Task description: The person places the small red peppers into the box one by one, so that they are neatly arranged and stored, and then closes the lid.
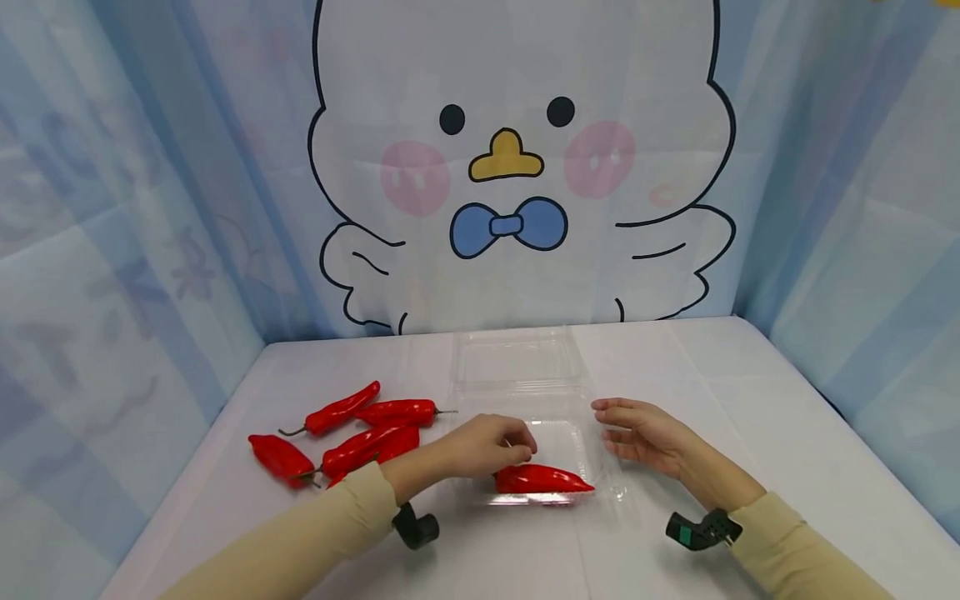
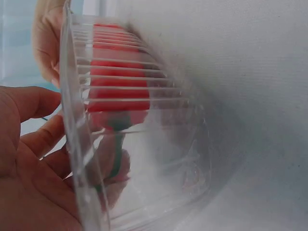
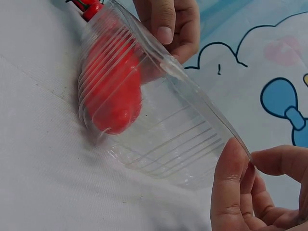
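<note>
A clear plastic clamshell box [image 1: 577, 442] lies open with its lid [image 1: 517, 358] laid back. One glossy red chili pepper [image 1: 543, 479] rests inside along the near wall; its green stem [image 2: 118, 154] shows through the plastic. Over the box's left part is my left hand [image 1: 491, 446], fingers loosely bent and thumb apart from them, close to the stem end. With thumb and fingertips, my right hand [image 1: 648, 437] pinches the box's right rim [image 3: 243, 147].
Several red chili peppers [image 1: 352, 454] with green stems lie grouped left of the box on the white table [image 1: 675, 358]. A curtain [image 1: 510, 283] with a cartoon bird hangs behind the table, and blue patterned cloth [image 1: 862, 250] stands at both sides.
</note>
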The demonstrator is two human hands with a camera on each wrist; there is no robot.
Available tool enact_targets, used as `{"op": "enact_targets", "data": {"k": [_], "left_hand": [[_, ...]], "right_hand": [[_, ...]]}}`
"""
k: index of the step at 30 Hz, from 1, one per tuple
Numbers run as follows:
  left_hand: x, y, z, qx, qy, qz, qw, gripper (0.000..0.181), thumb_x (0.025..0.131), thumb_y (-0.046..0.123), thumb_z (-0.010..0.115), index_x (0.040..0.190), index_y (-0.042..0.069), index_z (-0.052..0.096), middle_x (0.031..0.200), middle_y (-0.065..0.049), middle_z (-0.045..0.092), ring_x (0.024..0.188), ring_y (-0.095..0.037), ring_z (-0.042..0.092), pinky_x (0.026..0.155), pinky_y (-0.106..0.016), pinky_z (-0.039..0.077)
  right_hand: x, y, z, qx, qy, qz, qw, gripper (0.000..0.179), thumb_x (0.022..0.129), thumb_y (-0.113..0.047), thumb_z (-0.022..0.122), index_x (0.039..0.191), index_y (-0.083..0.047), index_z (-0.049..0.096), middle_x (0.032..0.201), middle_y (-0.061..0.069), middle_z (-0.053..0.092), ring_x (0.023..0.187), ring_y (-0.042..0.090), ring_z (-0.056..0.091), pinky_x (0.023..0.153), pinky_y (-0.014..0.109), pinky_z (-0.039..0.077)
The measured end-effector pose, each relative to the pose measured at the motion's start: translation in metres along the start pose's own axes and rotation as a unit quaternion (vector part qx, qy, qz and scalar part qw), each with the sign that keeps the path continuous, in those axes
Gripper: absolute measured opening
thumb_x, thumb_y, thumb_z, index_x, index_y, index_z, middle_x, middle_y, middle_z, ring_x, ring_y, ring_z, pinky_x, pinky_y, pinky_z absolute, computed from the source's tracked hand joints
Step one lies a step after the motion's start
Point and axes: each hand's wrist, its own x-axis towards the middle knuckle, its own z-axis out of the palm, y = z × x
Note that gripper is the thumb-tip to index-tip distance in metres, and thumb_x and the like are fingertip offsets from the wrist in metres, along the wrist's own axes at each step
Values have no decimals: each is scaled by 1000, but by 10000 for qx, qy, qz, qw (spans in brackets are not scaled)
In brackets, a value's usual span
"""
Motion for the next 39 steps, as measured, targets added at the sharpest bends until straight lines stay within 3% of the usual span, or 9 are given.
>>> {"op": "enact_targets", "data": {"k": [9, 17, 23, 33, 39], "left_hand": [[-8, -5, -19, -222, 139, 84, 9996, 23, 101, 23, 64, 119, 11, 72, 109, -4, 74, 96, -17, 67, 81, -28, 58], [-15, -17, -38, -1013, 93, 230, 9946, 27, 104, 23, 61, 124, 6, 68, 115, -11, 74, 105, -33, 71, 96, -49, 58], [-24, -24, -54, -1347, 242, 172, 9904, 29, 105, 25, 59, 126, 6, 66, 118, -9, 74, 111, -37, 70, 101, -52, 55], [-40, -33, -73, -1188, 589, -4, 9912, 30, 106, 28, 58, 127, 9, 67, 124, -16, 72, 111, -37, 69, 98, -51, 57], [-48, -45, -80, -1531, 837, -181, 9845, 30, 105, 26, 59, 128, 8, 66, 124, -14, 72, 112, -38, 68, 99, -55, 56]], "right_hand": [[1, 1, 0, -11, 31, 19, 10000, 37, 103, -21, 63, 134, -4, 54, 117, 3, 60, 91, 15, 62, 81, 25, 61], [0, 0, 1, 52, 81, 59, 9999, 35, 103, -21, 63, 133, -5, 54, 115, 3, 60, 91, 15, 62, 80, 25, 61], [0, -1, 0, -40, 40, 30, 10000, 41, 103, -22, 62, 138, -2, 51, 117, 4, 59, 92, 15, 62, 81, 25, 61], [0, -1, -1, -30, 24, 21, 10000, 38, 104, -22, 62, 136, -4, 53, 115, 3, 61, 90, 14, 63, 80, 25, 61], [0, -1, 1, -79, 83, 38, 9999, 42, 103, -22, 63, 138, -3, 51, 115, 3, 61, 89, 14, 63, 80, 25, 61]]}}
